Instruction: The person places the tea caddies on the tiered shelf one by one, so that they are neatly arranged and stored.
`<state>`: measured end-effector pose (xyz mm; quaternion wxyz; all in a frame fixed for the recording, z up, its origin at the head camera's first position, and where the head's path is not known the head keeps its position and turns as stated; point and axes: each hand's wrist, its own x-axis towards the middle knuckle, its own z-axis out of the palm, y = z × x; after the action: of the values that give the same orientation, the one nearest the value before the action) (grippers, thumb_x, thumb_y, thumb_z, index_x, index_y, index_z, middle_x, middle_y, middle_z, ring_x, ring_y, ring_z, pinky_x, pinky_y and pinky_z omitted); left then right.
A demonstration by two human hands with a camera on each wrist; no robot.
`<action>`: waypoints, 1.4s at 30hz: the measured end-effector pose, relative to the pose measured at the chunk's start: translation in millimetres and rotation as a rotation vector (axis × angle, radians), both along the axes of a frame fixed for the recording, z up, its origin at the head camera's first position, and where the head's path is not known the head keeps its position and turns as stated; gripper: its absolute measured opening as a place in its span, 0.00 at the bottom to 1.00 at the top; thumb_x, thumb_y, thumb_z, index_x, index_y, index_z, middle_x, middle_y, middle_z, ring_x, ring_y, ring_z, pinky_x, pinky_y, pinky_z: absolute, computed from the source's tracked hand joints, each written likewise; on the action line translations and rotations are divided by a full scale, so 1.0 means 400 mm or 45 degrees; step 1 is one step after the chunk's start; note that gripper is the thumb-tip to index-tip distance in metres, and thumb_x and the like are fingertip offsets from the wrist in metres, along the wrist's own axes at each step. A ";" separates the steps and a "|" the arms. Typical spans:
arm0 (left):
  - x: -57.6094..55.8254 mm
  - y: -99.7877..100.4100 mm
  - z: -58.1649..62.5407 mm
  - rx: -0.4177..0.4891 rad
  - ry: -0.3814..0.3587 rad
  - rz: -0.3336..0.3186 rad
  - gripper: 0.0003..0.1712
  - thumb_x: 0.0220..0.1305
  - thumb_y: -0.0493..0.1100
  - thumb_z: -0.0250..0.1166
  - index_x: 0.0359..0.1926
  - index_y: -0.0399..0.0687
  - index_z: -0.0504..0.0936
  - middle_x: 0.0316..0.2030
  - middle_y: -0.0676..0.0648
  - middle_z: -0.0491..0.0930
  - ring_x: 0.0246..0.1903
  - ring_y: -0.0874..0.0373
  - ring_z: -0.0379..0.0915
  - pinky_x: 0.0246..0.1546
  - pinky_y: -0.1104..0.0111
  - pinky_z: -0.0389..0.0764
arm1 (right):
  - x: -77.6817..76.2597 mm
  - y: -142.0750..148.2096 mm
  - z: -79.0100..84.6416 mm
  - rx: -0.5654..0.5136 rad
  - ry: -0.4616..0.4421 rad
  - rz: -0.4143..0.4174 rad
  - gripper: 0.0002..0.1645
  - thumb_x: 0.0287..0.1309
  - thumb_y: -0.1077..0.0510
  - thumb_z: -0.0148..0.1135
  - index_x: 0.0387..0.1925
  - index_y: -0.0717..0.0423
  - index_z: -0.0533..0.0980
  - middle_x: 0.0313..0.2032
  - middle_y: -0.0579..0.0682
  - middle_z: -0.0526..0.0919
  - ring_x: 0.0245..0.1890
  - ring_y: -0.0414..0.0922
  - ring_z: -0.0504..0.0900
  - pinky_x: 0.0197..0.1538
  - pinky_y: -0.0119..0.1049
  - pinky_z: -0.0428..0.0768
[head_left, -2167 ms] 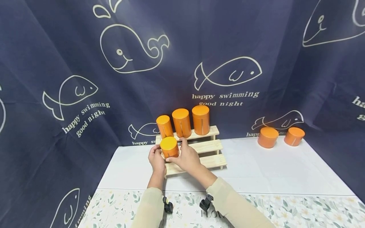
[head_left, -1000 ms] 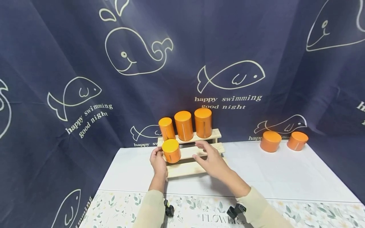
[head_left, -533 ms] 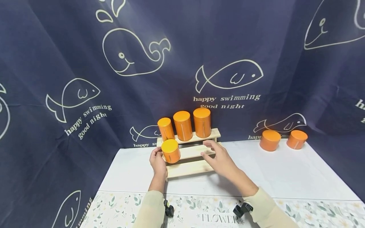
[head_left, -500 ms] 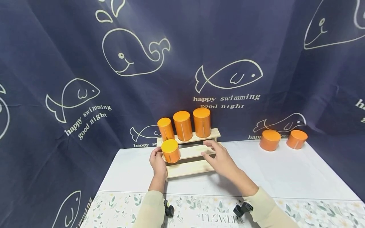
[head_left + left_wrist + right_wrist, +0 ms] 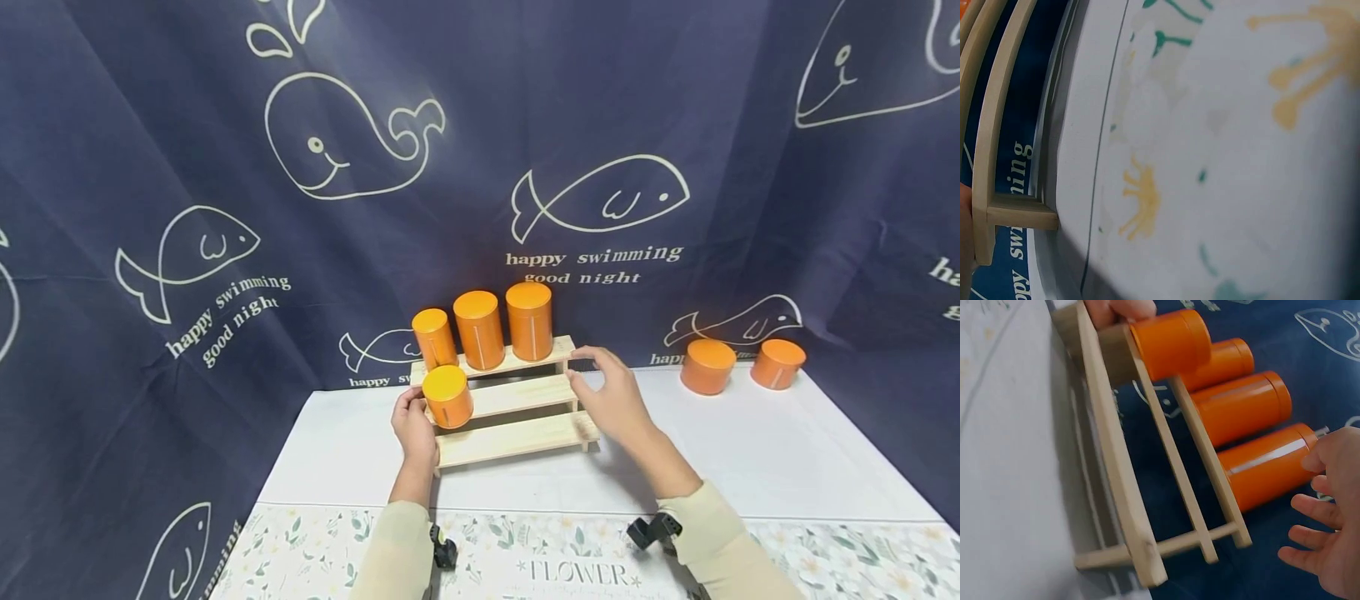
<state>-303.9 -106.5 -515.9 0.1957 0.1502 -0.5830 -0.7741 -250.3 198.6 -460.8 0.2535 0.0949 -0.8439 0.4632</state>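
A short orange canister (image 5: pixel 447 398) with a yellow-orange lid stands at the left end of the middle shelf of a three-step wooden rack (image 5: pixel 517 437). My left hand (image 5: pixel 415 429) is beside it, bent fingers at the canister's left side and the rack's end; whether they grip is hidden. In the left wrist view only a sliver of that hand (image 5: pixel 965 234) shows beside the rack's end. My right hand (image 5: pixel 618 404) is by the rack's right end, fingers apart and holding nothing. Three taller orange canisters (image 5: pixel 530 323) line the top shelf.
Two short orange canisters, one wider (image 5: pixel 707 367) and one narrower (image 5: pixel 777 364), stand at the back right of the white table (image 5: pixel 712 450). A dark blue curtain (image 5: pixel 465 225) with fish drawings hangs close behind the rack. Floral cloth (image 5: pixel 292 546) covers the front edge.
My right hand has let go of the short canister and moved right to the rack's right end. My left hand and the canister have stayed about where they were.
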 end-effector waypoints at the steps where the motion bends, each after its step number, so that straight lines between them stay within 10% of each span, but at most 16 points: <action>1: -0.001 0.001 -0.002 0.004 0.005 0.007 0.16 0.70 0.27 0.48 0.43 0.40 0.83 0.45 0.50 0.82 0.53 0.57 0.74 0.64 0.60 0.73 | -0.004 0.007 0.000 -0.004 0.010 -0.014 0.20 0.65 0.60 0.69 0.57 0.60 0.80 0.58 0.59 0.85 0.62 0.59 0.81 0.67 0.57 0.77; 19: -0.005 0.004 -0.012 0.016 0.024 0.011 0.16 0.72 0.27 0.48 0.45 0.39 0.82 0.46 0.51 0.80 0.52 0.59 0.73 0.63 0.63 0.73 | -0.043 0.133 -0.013 0.034 -0.009 -0.264 0.20 0.67 0.58 0.67 0.57 0.61 0.81 0.58 0.65 0.84 0.59 0.65 0.79 0.63 0.61 0.76; 27: 0.055 0.014 0.066 -0.007 0.022 -0.027 0.15 0.71 0.27 0.49 0.43 0.39 0.83 0.44 0.51 0.81 0.51 0.59 0.74 0.61 0.64 0.74 | -0.054 0.195 -0.024 0.019 -0.027 -0.313 0.19 0.66 0.60 0.67 0.56 0.64 0.80 0.59 0.68 0.83 0.66 0.68 0.74 0.69 0.64 0.69; 42: 0.061 0.017 0.071 -0.009 0.026 -0.024 0.15 0.70 0.26 0.49 0.43 0.39 0.82 0.44 0.52 0.80 0.50 0.60 0.73 0.60 0.65 0.74 | -0.066 0.287 -0.037 -0.086 0.012 -0.493 0.19 0.62 0.62 0.67 0.52 0.68 0.81 0.59 0.72 0.79 0.67 0.70 0.70 0.74 0.64 0.62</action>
<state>-279.6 -99.6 -487.6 0.1947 0.1361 -0.5850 -0.7754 -276.8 313.4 -475.6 0.3448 -0.0757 -0.8292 0.4333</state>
